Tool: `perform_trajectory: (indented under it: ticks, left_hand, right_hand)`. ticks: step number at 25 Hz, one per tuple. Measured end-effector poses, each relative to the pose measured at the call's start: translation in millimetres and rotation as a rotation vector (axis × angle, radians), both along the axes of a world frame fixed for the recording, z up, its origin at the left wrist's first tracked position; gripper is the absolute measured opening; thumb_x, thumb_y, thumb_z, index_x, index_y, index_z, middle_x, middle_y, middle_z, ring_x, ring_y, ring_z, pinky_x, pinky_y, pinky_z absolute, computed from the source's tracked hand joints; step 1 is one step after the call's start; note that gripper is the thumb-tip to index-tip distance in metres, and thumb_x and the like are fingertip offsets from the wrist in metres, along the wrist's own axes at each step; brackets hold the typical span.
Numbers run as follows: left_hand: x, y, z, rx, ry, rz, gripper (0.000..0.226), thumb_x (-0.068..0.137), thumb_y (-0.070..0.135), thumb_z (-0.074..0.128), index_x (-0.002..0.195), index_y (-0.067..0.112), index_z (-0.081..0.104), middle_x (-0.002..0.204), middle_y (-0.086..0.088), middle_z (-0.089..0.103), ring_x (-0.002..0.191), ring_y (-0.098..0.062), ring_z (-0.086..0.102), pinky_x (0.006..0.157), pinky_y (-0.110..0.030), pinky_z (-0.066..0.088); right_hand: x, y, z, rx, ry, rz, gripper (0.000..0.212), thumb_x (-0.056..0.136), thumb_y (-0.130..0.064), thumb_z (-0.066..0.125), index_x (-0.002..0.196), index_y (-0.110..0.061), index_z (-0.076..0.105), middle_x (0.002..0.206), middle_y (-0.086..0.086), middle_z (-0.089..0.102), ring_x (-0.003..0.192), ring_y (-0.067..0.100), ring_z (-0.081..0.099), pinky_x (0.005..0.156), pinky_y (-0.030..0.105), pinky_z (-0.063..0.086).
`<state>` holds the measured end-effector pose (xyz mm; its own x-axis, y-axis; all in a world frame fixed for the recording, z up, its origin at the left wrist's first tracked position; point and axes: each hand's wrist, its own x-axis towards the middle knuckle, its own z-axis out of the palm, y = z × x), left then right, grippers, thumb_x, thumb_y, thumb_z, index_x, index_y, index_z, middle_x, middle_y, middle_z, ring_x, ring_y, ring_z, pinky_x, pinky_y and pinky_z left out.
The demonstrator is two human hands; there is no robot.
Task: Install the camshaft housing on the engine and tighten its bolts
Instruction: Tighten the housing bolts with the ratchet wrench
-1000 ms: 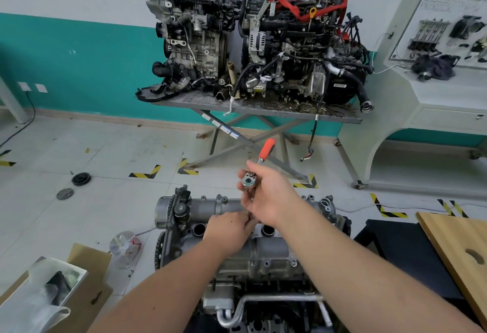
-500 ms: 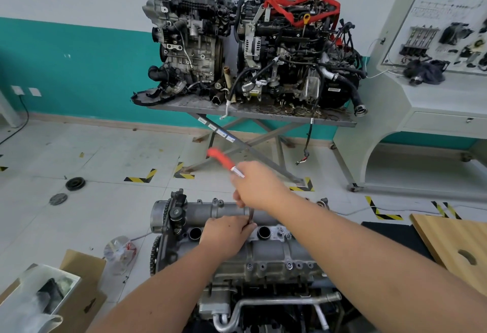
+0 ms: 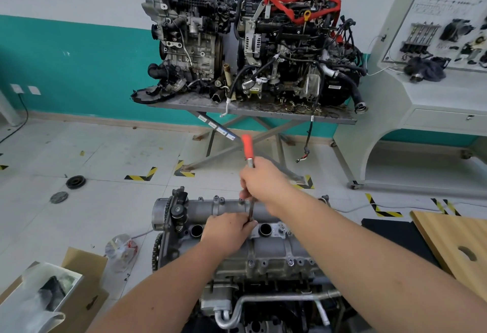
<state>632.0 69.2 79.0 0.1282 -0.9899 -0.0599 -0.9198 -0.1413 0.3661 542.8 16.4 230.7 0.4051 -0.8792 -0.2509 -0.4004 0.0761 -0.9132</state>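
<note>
Both hands work one bolt: right hand (image 3: 263,182), gripping the ratchet (image 3: 248,152), has swung its handle back upright while left hand (image 3: 226,230) seemingly pinches the socket on the camshaft housing (image 3: 266,251), so tightening continues.

Bright, even indoor light fills the room, with no visible lamp and no harsh glare. Shadows are soft and faint, darkest under the desk (image 3: 250,114) carrying two engines by the wall. The wide-angle lens bends straight lines near the picture's edges and stretches both forearms. The centre is fairly sharp; the right hand (image 3: 263,182) and its red-handled tool (image 3: 247,148) show slight blur.
</note>
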Motion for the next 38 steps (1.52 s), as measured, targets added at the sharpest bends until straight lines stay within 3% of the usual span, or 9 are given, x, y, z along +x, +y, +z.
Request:
perform_trajectory:
  ticks: [3,5,14,17,20,23,29,32,38]
  left_hand:
    - [1,0,2,0.003,-0.013,0.007,0.032,0.101,0.057,0.032,0.086,0.035,0.050,0.101,0.006,0.070,0.099,-0.020,0.064,0.077,-0.036,0.036]
    - [0,1,2,0.000,-0.042,0.003,0.035,0.102,0.056,0.031,0.092,0.033,0.055,0.104,0.005,0.070,0.101,-0.020,0.064,0.075,-0.036,0.034]
    - [0,1,1,-0.018,-0.005,-0.009,0.034,0.101,0.056,0.034,0.083,0.032,0.050,0.097,0.006,0.071,0.094,-0.018,0.065,0.076,-0.036,0.039]
    - [0,0,0,-0.024,-0.006,-0.003,0.034,0.100,0.056,0.034,0.096,0.034,0.060,0.100,0.009,0.071,0.098,-0.017,0.064,0.079,-0.036,0.041]
    - [1,-1,0,-0.002,-0.038,-0.013,0.037,0.102,0.056,0.031,0.099,0.032,0.059,0.104,0.007,0.070,0.101,-0.019,0.064,0.075,-0.036,0.038]
    - [0,0,1,-0.013,-0.082,-0.014,0.038,0.103,0.054,0.030,0.105,0.030,0.059,0.105,0.003,0.069,0.100,-0.022,0.063,0.072,-0.036,0.034]
    - [2,2,1,-0.015,-0.023,-0.011,0.041,0.102,0.055,0.033,0.069,0.031,0.039,0.073,0.010,0.058,0.087,-0.020,0.064,0.066,-0.035,0.031]
    - [2,-1,0,-0.022,-0.010,0.001,0.035,0.100,0.057,0.033,0.080,0.033,0.049,0.092,0.009,0.068,0.092,-0.017,0.064,0.069,-0.035,0.034]
    - [2,1,-2,-0.013,-0.065,-0.024,0.035,0.102,0.055,0.031,0.094,0.032,0.056,0.101,0.005,0.070,0.096,-0.021,0.064,0.069,-0.035,0.034]
  right_hand:
    - [-6,-4,14,-0.809,0.651,0.645,0.028,0.105,-0.040,0.039,0.089,-0.021,0.053,0.073,-0.004,0.056,0.061,0.013,0.054,0.050,0.030,0.036]
    - [-6,1,15,-0.990,0.742,0.828,0.031,0.105,-0.044,0.036,0.096,-0.022,0.056,0.073,-0.006,0.050,0.064,0.015,0.046,0.053,0.032,0.030]
    - [4,-6,-2,-0.486,0.521,0.033,0.029,0.105,-0.031,0.037,0.098,-0.011,0.056,0.086,0.010,0.069,0.076,0.027,0.068,0.062,0.035,0.051]
    - [-7,-11,1,-0.599,0.585,0.176,0.029,0.106,-0.036,0.036,0.099,-0.014,0.053,0.085,0.007,0.067,0.075,0.027,0.065,0.059,0.034,0.046]
    - [-11,-4,3,-0.991,0.697,0.652,0.029,0.104,-0.051,0.037,0.093,-0.026,0.048,0.078,-0.005,0.055,0.072,0.021,0.053,0.053,0.030,0.034]
    - [-9,-2,1,-1.178,0.674,0.882,0.038,0.103,-0.052,0.037,0.097,-0.021,0.057,0.086,-0.001,0.059,0.078,0.022,0.054,0.063,0.034,0.043]
    - [4,0,-8,-0.858,0.684,0.322,0.031,0.105,-0.042,0.036,0.099,-0.018,0.055,0.067,-0.002,0.045,0.067,0.027,0.055,0.052,0.032,0.035]
    - [4,-12,-3,-0.494,0.563,0.037,0.026,0.105,-0.030,0.036,0.098,-0.014,0.055,0.082,0.007,0.064,0.072,0.026,0.065,0.056,0.032,0.045]
    - [-6,9,-2,-0.957,0.689,0.569,0.036,0.105,-0.047,0.034,0.108,-0.020,0.058,0.078,0.001,0.054,0.075,0.027,0.056,0.054,0.033,0.036]
